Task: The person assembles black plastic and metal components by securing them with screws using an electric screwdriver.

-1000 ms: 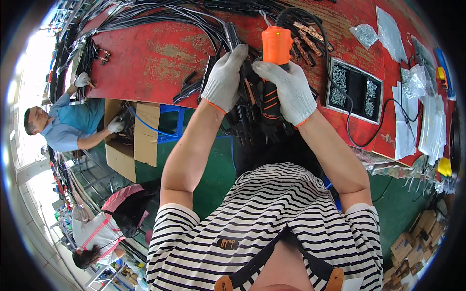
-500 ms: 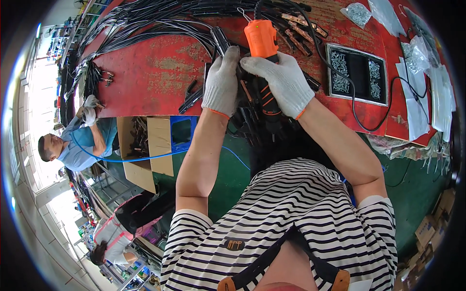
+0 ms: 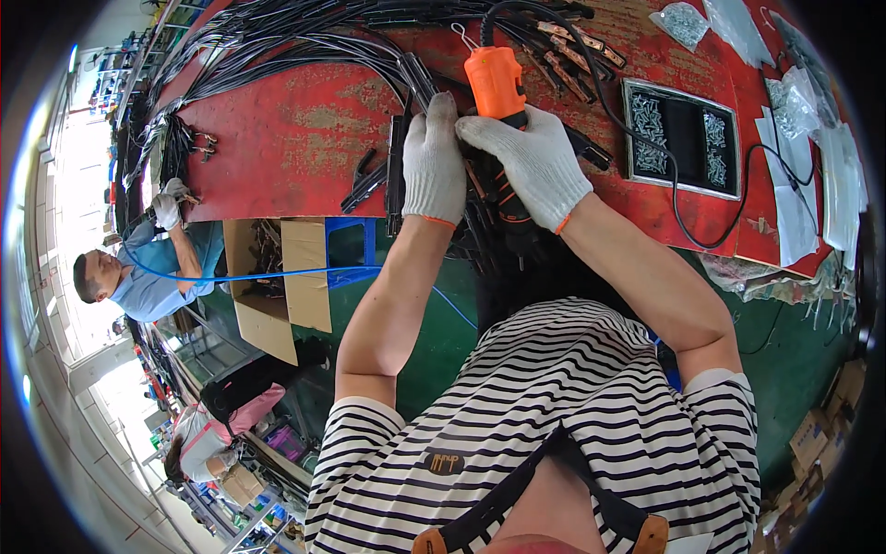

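Observation:
My right hand (image 3: pixel 535 162), in a white knitted glove with an orange cuff edge, is wrapped round an electric screwdriver (image 3: pixel 496 81). Its orange cable end points away from me and its black body toward my lap. Close beside it, my gloved left hand (image 3: pixel 434 171) is closed on a black plastic handle piece (image 3: pixel 418 78) with a black cable; the fingers cover much of it. Under both hands lie more black handle parts (image 3: pixel 394 175), near the table's front edge. Copper-coloured clamp parts (image 3: pixel 565 76) lie beyond the screwdriver.
A framed tray (image 3: pixel 683 138) of silver screws sits right on the worn red table (image 3: pixel 249 138). Black cables (image 3: pixel 305 46) spread across the far left. An open carton (image 3: pixel 305 268) and blue stool (image 3: pixel 367 242) stand below. A co-worker (image 3: pixel 157 272) is at the left.
My left hand has shifted slightly right, uncovering a black handle part on its left. The screwdriver has hardly moved. In the background, the person at lower left has changed posture.

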Tool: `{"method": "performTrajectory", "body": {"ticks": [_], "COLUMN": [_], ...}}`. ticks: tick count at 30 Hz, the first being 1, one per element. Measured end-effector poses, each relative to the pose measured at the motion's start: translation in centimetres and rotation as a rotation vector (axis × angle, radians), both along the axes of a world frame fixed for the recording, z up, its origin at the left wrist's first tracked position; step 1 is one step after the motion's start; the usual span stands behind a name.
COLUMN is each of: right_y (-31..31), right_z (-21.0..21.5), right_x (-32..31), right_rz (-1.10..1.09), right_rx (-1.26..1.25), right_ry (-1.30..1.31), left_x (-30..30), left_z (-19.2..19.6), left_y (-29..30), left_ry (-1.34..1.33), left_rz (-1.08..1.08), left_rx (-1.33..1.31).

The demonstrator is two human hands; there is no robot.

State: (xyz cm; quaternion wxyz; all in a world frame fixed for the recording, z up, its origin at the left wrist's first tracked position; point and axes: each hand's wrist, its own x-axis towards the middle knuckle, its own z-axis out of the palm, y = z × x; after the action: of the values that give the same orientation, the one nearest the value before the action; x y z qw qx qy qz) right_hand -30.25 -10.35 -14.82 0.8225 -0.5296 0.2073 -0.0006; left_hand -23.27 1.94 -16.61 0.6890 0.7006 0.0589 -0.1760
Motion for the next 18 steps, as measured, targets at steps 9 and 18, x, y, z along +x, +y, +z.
{"method": "performTrajectory", "body": {"ticks": [9, 18], "right_y": [-0.7, -0.2], "right_z": [1.0, 0.8], "right_x": [0.8, 0.4], "right_rz": [0.002, -0.035], "right_rx": [0.16, 0.093], "right_ry": [0.056, -0.021], "left_x": [0.3, 0.4], "left_z": [0.1, 0.4], "left_y": [-0.5, -1.4], "left_ry": [-0.029, 0.192], "left_rz": [-0.078, 0.034], "left_rx": [0.037, -0.317]}}
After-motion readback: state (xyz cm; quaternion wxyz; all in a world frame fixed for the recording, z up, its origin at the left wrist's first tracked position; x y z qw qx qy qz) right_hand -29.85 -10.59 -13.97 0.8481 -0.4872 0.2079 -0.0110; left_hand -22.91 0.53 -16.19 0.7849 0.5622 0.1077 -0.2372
